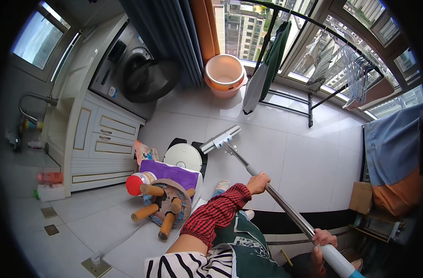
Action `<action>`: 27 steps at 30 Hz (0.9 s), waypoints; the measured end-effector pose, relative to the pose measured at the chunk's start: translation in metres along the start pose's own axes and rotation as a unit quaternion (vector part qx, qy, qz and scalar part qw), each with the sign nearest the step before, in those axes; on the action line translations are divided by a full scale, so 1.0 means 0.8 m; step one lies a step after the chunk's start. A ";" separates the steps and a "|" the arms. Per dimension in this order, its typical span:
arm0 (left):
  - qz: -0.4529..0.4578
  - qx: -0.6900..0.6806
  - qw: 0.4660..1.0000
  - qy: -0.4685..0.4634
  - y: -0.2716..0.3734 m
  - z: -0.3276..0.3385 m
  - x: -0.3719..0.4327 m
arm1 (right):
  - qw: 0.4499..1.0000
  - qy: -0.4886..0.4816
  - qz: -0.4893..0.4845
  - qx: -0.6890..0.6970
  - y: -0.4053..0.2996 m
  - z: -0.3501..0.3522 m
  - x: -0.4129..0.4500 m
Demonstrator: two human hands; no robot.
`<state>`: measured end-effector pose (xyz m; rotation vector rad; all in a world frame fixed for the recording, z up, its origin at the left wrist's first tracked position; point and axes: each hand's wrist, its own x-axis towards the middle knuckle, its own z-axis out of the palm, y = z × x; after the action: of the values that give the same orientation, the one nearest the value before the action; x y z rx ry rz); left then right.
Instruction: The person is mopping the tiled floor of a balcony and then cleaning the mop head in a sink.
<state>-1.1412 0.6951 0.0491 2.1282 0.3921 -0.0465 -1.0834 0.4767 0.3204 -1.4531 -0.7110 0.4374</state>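
Observation:
A sponge mop with a long metal pole (288,205) slants across the view in front of me. Its flat white and grey head (221,139) rests on the pale tiled floor. My left hand (258,183), at the end of a red and black checked sleeve (218,213), is closed around the pole's middle, just behind a grey collar. Higher up, by the pole's light-coloured grip (334,259), my right hand (323,243) is wrapped around the handle. The far end of the handle leaves the picture at the bottom.
Left of the mop head sit a white robot vacuum (182,157), a purple and white object (173,173), an upturned wooden-legged stool (170,203) and a red-lidded jar (137,183). Beyond are a washing machine (111,74) with its door ajar, stacked buckets (225,74) and a drying rack (310,107).

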 end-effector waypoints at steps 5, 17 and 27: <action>-0.076 0.065 0.993 0.069 -0.142 -0.124 0.027 | 0.987 -0.154 -0.031 0.025 0.083 0.113 0.124; -0.019 0.004 0.962 0.271 -0.220 -0.167 0.049 | 0.939 -0.339 -0.053 0.002 0.078 0.201 0.248; 0.061 -0.183 0.967 0.167 -0.003 -0.027 0.099 | 0.967 -0.229 0.007 -0.109 -0.067 0.092 0.208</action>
<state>-1.0692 0.7348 0.0450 1.7872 0.4274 0.4313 -1.0199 0.6369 0.3994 -1.5805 -1.1461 0.7375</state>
